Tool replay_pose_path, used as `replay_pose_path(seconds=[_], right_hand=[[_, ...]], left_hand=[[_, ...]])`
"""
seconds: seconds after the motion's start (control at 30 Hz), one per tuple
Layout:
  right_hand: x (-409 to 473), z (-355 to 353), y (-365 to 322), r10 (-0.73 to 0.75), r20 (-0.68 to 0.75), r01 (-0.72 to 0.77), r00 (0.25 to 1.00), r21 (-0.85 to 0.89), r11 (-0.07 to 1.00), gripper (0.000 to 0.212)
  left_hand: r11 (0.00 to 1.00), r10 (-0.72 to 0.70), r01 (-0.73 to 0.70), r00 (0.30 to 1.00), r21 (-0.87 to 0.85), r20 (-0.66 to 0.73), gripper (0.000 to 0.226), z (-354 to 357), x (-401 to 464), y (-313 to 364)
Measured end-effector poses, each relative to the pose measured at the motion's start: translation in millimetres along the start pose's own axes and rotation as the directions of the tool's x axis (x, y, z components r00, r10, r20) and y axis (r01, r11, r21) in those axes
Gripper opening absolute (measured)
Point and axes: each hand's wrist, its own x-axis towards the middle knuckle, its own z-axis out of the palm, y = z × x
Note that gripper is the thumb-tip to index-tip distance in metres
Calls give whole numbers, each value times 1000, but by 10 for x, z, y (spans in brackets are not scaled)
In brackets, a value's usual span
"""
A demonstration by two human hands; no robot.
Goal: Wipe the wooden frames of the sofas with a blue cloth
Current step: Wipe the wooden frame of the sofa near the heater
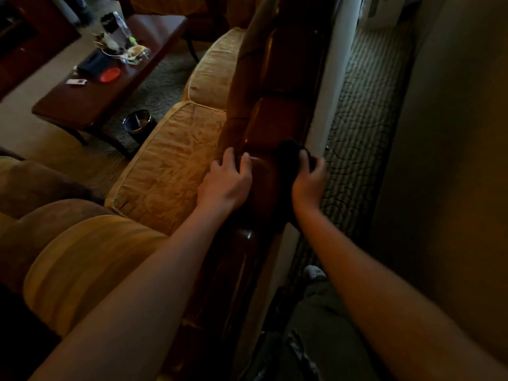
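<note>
Dim lounge | bin (137, 121) by sofa | left hand (226, 181) resting loose on frame (270, 116) | right hand (309, 178) grips cloth (288, 156)

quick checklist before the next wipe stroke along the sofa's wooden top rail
1. Cloth in hand: the right hand grips the dark cloth - ok.
2. Cloth on wood: it lies on the wooden frame - ok.
3. Bracing: the left hand rests on the frame's front edge - ok.
4. Path ahead: the rail beyond the cloth looks bare - ok.
5. Dust left on the wood: too dim - cannot tell.
</note>
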Motion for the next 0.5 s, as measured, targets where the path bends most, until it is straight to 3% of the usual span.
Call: replay_pose_path(seconds=[0.1, 0.17, 0.27, 0.33, 0.4, 0.5], right_hand=[[171, 112, -5, 204, -55, -201, 977, 47, 978, 33], [-221, 29, 49, 204, -31, -203, 978, 48, 978, 29], [-1078, -233, 109, 213, 99, -225, 972, 134, 965, 7], [-1359, -297, 97, 197, 138, -215, 971, 126, 969, 11], [-1297, -265, 115, 181, 140, -194, 973, 79, 978, 17], [-820, -152, 125, 212, 99, -211, 972, -24, 977, 9]], left_hand=[[1000, 4, -4, 1000, -16, -18, 60, -5, 24, -4], [1000, 8, -8, 999, -14, -32, 59, 5, 23, -6], [1000, 20, -21, 999, -17, -41, 58, 26, 52, -14], [1000, 17, -18, 999, -18, -31, 58, 19, 57, -15], [1000, 8, -8, 999, -14, -31, 56, 13, 57, -10], [1000, 13, -13, 999, 0, -45, 54, 16, 36, 8]])
